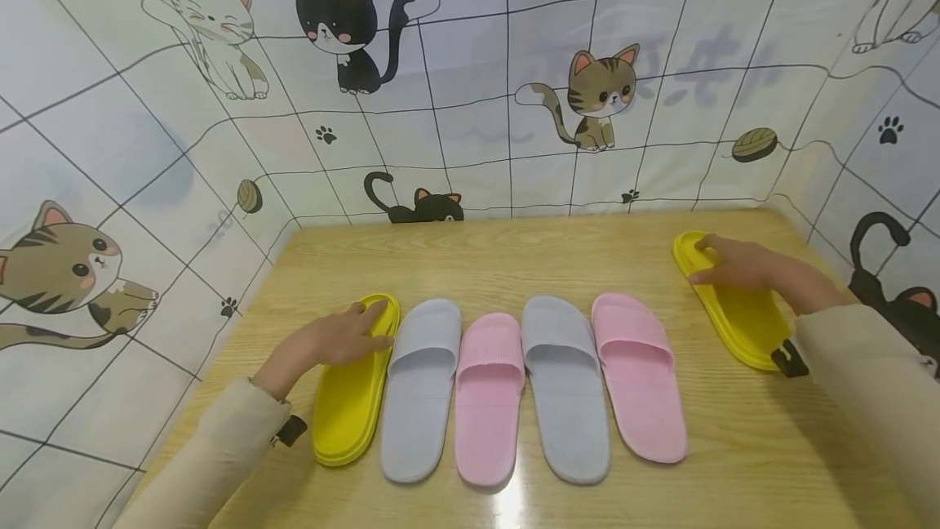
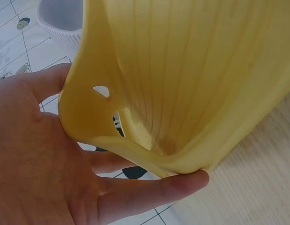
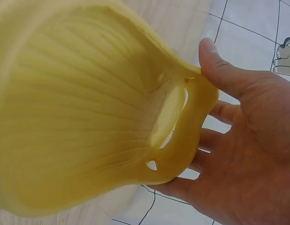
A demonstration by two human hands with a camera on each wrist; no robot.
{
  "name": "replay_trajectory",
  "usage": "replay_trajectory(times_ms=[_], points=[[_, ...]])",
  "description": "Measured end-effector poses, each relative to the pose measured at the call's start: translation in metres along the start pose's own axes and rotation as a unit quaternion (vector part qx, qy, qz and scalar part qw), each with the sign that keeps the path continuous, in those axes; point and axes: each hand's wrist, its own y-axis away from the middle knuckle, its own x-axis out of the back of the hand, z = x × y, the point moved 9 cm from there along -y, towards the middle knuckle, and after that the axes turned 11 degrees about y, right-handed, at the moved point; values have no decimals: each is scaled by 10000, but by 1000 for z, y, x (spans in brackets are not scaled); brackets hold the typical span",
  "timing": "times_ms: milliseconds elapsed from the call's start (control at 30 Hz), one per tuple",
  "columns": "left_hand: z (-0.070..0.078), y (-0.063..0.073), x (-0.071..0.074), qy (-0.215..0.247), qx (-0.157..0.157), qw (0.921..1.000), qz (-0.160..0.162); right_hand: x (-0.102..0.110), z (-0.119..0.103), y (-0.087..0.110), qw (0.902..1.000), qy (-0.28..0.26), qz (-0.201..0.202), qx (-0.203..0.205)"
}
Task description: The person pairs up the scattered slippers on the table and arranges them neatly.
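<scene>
At the left end of the row my left hand [image 1: 338, 339] grips a yellow slipper [image 1: 345, 406] from above, across its strap. In the left wrist view, thumb and fingers lie against opposite edges of that slipper's strap [image 2: 88, 115], which has cut-out holes. On the far right, set back from the row, my right hand [image 1: 742, 264] holds the other yellow slipper [image 1: 749, 329] by its strap, toe pointing away. Thumb and fingers span the strap [image 3: 201, 110] in the right wrist view. The fingertips under its lower edge are partly hidden.
Between the yellow slippers stand a grey slipper [image 1: 419, 415], a pink slipper [image 1: 487, 423], a second grey slipper [image 1: 569, 415] and a second pink slipper [image 1: 646, 398], toes away. The wooden table [image 1: 507, 260] meets a cat-patterned wall covering [image 1: 470, 121] at the back and sides.
</scene>
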Motion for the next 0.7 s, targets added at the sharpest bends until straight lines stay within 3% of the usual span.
replay_trajectory(times_ms=[200, 700], points=[[-1, 0, 0, -11, 14, 10000, 17, 4, 3, -6, 9999, 92, 122, 45], [1, 0, 1, -179, 25, 9998, 80, 0, 12, -12, 9995, -271, -3, -134]])
